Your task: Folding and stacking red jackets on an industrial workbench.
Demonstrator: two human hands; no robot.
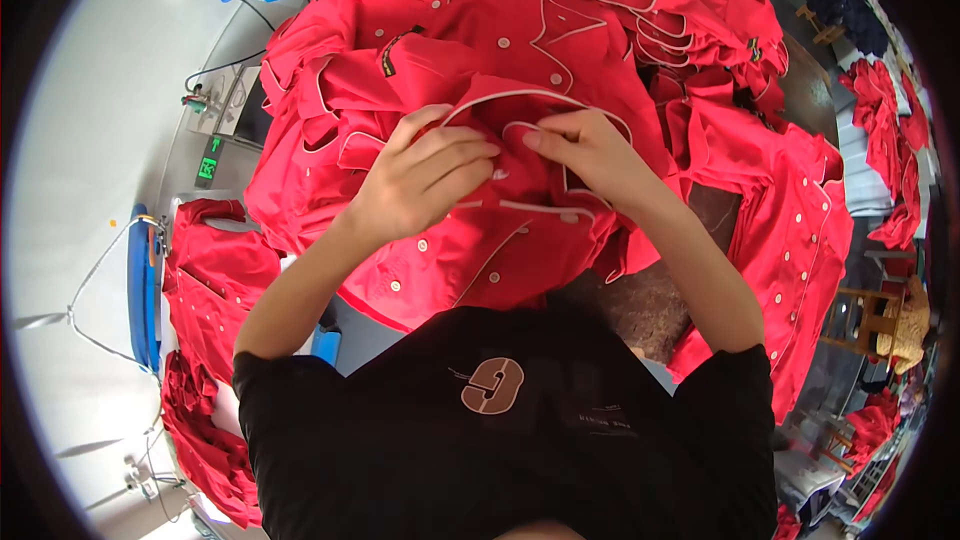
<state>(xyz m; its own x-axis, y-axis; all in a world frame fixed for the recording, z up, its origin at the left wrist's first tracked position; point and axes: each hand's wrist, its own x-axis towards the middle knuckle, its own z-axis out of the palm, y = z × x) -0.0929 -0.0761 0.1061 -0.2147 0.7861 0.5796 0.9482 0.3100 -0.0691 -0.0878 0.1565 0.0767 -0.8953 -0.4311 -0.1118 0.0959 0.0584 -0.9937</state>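
A red button-up shirt point(455, 260) with pale piping and white buttons lies in front of my chest, on top of a heap of similar red shirts point(460, 20). My left hand point(425, 175) has its fingers curled on the fabric at the left of the shirt's neck opening. My right hand point(590, 150) pinches the piped edge on the opposite side, thumb against forefinger. Between the two hands the opening gapes, and a small white label shows inside, partly covered by my left fingertips. Cloth folds hide part of what each hand grips.
More red shirts point(780, 240) drape over the brown tabletop point(650, 315) at right, with others point(215, 270) at left. Blue-edged fixtures point(145, 290) line the pale wall. Wooden stools point(870, 325) and clothing piles stand at far right.
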